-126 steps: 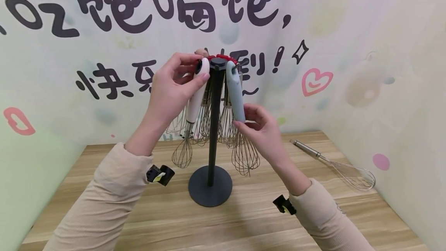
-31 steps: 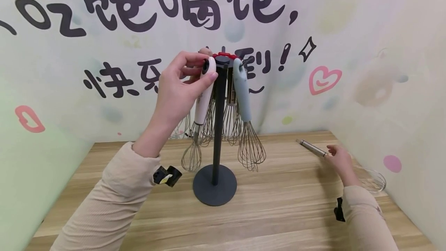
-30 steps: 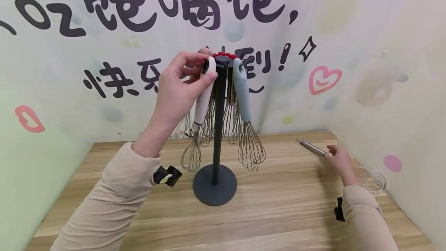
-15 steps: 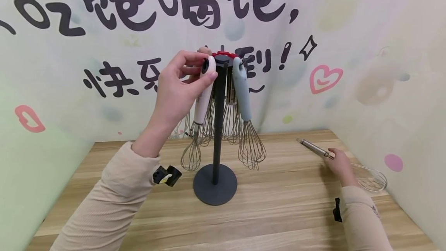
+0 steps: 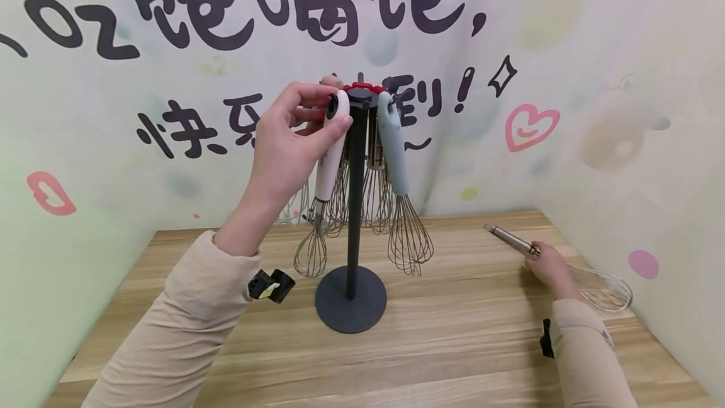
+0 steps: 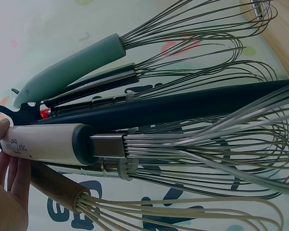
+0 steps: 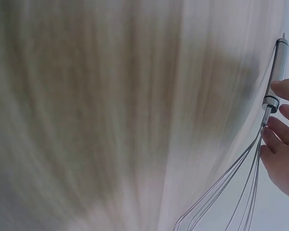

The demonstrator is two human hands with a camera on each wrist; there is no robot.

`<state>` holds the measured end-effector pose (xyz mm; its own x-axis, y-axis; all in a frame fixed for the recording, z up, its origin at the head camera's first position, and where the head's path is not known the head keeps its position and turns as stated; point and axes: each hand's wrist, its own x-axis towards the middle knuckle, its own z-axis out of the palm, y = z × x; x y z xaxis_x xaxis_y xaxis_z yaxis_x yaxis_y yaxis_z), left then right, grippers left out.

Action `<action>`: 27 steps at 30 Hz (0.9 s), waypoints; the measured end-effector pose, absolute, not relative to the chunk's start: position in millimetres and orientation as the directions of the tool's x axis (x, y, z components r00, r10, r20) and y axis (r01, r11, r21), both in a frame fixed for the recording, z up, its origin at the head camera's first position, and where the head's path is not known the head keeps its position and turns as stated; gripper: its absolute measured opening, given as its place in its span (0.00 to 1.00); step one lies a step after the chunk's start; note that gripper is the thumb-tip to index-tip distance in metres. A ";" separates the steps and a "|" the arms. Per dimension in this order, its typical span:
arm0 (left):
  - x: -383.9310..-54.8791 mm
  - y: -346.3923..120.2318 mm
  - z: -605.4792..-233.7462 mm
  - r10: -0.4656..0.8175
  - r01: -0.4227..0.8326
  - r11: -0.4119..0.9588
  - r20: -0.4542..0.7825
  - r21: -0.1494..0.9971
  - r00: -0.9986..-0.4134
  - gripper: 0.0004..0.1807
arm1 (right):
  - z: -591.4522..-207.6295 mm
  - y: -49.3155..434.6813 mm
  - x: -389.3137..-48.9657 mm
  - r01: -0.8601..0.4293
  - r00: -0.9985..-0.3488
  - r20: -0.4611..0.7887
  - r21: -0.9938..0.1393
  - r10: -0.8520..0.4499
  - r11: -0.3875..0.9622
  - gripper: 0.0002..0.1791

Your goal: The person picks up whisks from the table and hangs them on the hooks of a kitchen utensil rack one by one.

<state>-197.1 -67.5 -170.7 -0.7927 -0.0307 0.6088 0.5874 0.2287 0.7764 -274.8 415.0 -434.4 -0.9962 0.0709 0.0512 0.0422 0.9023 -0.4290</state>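
My left hand [image 5: 289, 137] pinches the top of a white-handled whisk [image 5: 328, 172] between thumb and fingers, beside the head of a dark upright stand [image 5: 354, 219]. In the left wrist view this whisk's handle [image 6: 50, 142] lies by the stand's hook, the fingertips at its end. Far to the right, my right hand [image 5: 552, 268] holds a steel whisk [image 5: 512, 240] lying on the table, around where handle meets wires. The right wrist view has the thumb on the steel handle [image 7: 279, 62], the other fingers beside the wires. A light blue-handled whisk [image 5: 394, 150] hangs on the stand's right.
Several more whisks hang behind the pole, one with a wooden handle [image 6: 60, 185]. The stand's round base [image 5: 351, 304] sits on the wooden table [image 5: 453, 345]. A printed cloth wall [image 5: 215, 80] rises at the back, and another wall borders the right edge.
The right hand has left the blue-handled whisk, gone right and down to the steel whisk, and closed its fingers on it. My left hand stays on the white-handled whisk.
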 end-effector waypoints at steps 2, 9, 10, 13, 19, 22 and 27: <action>-196.8 -67.5 -170.6 -0.033 0.588 0.227 0.610 0.776 -0.792 0.19 | -434.3 414.8 -275.3 0.043 -0.997 0.045 -0.421 0.068 0.906 0.32; -195.0 -66.9 -170.3 -0.025 0.587 0.230 0.608 0.776 -0.794 0.19 | -435.2 414.4 -276.1 0.042 -0.996 0.060 -0.405 0.072 0.913 0.29; -194.6 -66.9 -170.2 -0.023 0.587 0.232 0.608 0.775 -0.794 0.19 | -435.1 414.1 -276.0 0.043 -0.995 0.064 -0.405 0.075 0.913 0.28; -194.4 -66.8 -170.2 -0.025 0.586 0.232 0.607 0.776 -0.794 0.19 | -435.1 412.6 -275.3 0.042 -0.993 0.087 -0.406 0.084 0.913 0.27; -194.5 -67.4 -170.1 -0.023 0.597 0.225 0.616 0.770 -0.787 0.19 | -438.1 410.1 -275.1 0.042 -0.985 0.134 -0.416 0.107 0.908 0.22; -195.0 -66.9 -170.2 -0.022 0.602 0.220 0.621 0.768 -0.784 0.19 | -438.5 407.9 -274.1 0.051 -0.982 0.146 -0.410 0.120 0.911 0.21; -196.0 -65.4 -170.8 -0.025 0.604 0.219 0.623 0.766 -0.781 0.19 | -437.0 403.0 -271.7 0.067 -0.980 0.139 -0.432 0.140 0.900 0.18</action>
<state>-196.0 -65.4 -170.8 -0.7814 -0.0245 0.6235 0.6043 0.2191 0.7660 -271.7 403.0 -437.0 -0.9804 0.1395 0.1393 0.0667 0.8996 -0.4316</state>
